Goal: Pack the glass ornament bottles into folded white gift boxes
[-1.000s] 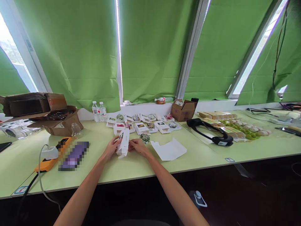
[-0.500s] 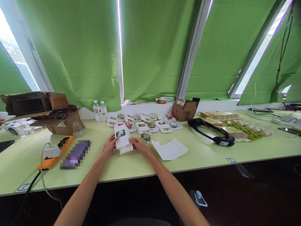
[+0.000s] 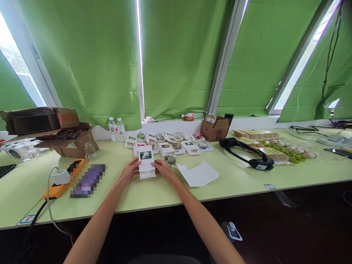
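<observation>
Between both hands is a small white paper box [image 3: 146, 165] with a flower photo on its face and a flap hanging at the lower end. My left hand [image 3: 131, 171] is closed on its left side. My right hand [image 3: 162, 168] pinches the right side. A round clear ornament [image 3: 170, 160] with dark greenery inside lies just beyond the right hand. Farther right lies a white paper sheet [image 3: 198, 174] with a cut edge. Behind the hands, several similar flower-print boxes [image 3: 167, 149] are set out, round ornaments [image 3: 177, 146] beside them.
At left are open cardboard boxes [image 3: 72, 141], a clear glass [image 3: 90, 151], an orange power strip [image 3: 64, 179] and a blurred purple item [image 3: 89, 179]. Two water bottles [image 3: 113, 129] stand at the back. A small carton [image 3: 216, 128], black headset [image 3: 247, 154] and egg trays [image 3: 295, 150] are rightward.
The white box has shifted slightly right and turned straighter, its photo now facing me more squarely. Both hands keep their hold on it.
</observation>
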### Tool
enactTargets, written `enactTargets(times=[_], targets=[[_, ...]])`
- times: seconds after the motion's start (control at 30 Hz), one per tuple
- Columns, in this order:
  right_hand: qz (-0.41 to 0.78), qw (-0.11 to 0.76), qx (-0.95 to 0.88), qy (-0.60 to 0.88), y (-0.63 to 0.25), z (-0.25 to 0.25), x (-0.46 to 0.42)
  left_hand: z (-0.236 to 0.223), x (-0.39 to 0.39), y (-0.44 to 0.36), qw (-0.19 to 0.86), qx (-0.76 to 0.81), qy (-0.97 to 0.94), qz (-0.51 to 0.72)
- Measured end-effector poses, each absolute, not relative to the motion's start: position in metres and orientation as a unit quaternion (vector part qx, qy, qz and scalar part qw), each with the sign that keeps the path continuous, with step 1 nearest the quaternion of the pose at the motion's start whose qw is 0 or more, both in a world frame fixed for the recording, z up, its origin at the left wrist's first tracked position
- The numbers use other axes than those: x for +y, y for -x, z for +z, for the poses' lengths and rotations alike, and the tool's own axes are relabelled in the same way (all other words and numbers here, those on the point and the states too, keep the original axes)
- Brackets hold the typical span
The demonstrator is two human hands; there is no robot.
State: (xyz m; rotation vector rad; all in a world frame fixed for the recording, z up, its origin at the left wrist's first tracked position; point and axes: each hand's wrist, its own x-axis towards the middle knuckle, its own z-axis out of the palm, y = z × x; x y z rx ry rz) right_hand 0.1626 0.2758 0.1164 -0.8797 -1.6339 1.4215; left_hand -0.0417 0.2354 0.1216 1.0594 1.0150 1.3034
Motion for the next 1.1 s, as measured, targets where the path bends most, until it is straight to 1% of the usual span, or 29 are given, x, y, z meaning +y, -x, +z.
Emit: enactTargets(times=[0.1, 0.27, 0.63, 0.87, 1.1], targets=[[0.549, 0.397, -0.647, 0.350, -0.163, 0.116, 0.277, 0.122, 0.233, 0.038, 0.569, 0.428, -0.460, 0.530], [0.548, 0.409, -0.649, 0.333, -0.163, 0.114, 0.278, 0.120, 0.234, 0.038, 0.561, 0.438, -0.469, 0.523], [0.557, 0.418, -0.617, 0.367, -0.164, 0.110, 0.284, 0.122, 0.233, 0.039, 0.536, 0.435, -0.483, 0.539], [0.574, 0.427, -0.631, 0.299, -0.168, 0.119, 0.273, 0.124, 0.232, 0.039, 0.508, 0.448, -0.472, 0.565], [0.572, 0.423, -0.624, 0.324, -0.167, 0.118, 0.277, 0.128, 0.227, 0.038, 0.502, 0.441, -0.491, 0.558]])
